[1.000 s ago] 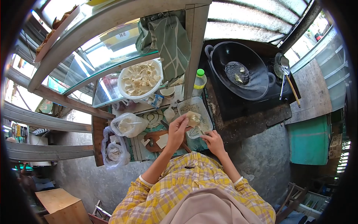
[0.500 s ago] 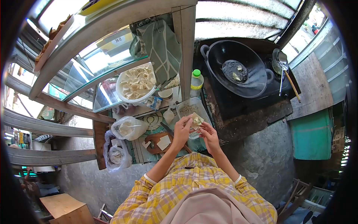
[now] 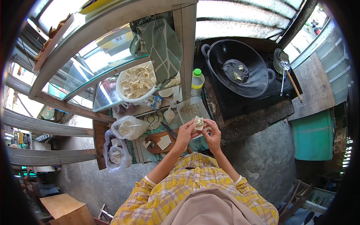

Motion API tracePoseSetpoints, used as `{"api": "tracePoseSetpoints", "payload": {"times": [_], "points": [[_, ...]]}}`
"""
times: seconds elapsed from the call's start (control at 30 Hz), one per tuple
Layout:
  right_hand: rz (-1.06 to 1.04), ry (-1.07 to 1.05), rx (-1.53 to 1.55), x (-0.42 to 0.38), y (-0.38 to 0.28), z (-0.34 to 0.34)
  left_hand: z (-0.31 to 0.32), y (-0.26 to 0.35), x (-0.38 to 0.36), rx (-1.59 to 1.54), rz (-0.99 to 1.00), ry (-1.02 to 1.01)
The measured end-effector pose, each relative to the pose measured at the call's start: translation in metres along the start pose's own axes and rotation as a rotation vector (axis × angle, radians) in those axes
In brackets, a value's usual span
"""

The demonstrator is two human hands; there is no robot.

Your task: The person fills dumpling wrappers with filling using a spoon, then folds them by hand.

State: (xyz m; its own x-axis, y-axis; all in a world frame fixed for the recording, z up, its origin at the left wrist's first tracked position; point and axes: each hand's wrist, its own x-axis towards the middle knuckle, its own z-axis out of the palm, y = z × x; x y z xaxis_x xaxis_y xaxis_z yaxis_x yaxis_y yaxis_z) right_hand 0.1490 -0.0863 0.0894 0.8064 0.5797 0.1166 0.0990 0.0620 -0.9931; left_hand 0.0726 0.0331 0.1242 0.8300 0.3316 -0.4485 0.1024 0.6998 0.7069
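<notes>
Between my hands is a pale square dumpling wrapper (image 3: 199,122), partly folded around a light filling. My left hand (image 3: 185,133) pinches its left side. The fingertips of my right hand (image 3: 213,135) press on the right side. Just beyond them sits a clear plastic tub (image 3: 192,107) with some residue inside. To the left, a round wooden board (image 3: 153,149) carries loose wrappers (image 3: 164,142), and a knife (image 3: 169,130) lies across its edge. Further back, a white basket (image 3: 120,90) holds many folded dumplings (image 3: 138,80).
A black wok (image 3: 225,84) with oil and small pieces frying sits on the stove at right, a ladle (image 3: 284,58) beside it. A green-capped bottle (image 3: 197,83) stands near the cabinet post. Plastic bags (image 3: 131,127) lie at left. A cloth (image 3: 163,52) hangs from the cabinet.
The wrapper, held flatter before with its filling showing, is now folded up more around it. My right fingers have moved in closer to it.
</notes>
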Motion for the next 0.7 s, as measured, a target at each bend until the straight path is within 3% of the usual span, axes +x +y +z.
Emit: {"api": "tracePoseSetpoints", "payload": {"times": [0.23,0.43,0.7], "points": [[-0.316,0.004,-0.525,0.003,-0.022,0.0,-0.004,-0.004,0.0,-0.129,0.023,0.028],[-0.457,-0.029,-1.019,-0.003,-0.022,0.0,-0.004,-0.005,0.001,-0.338,0.016,0.074],[-0.619,0.028,-1.131,0.001,-0.007,-0.011,0.001,0.004,-0.006,-0.46,-0.038,0.109]]}}
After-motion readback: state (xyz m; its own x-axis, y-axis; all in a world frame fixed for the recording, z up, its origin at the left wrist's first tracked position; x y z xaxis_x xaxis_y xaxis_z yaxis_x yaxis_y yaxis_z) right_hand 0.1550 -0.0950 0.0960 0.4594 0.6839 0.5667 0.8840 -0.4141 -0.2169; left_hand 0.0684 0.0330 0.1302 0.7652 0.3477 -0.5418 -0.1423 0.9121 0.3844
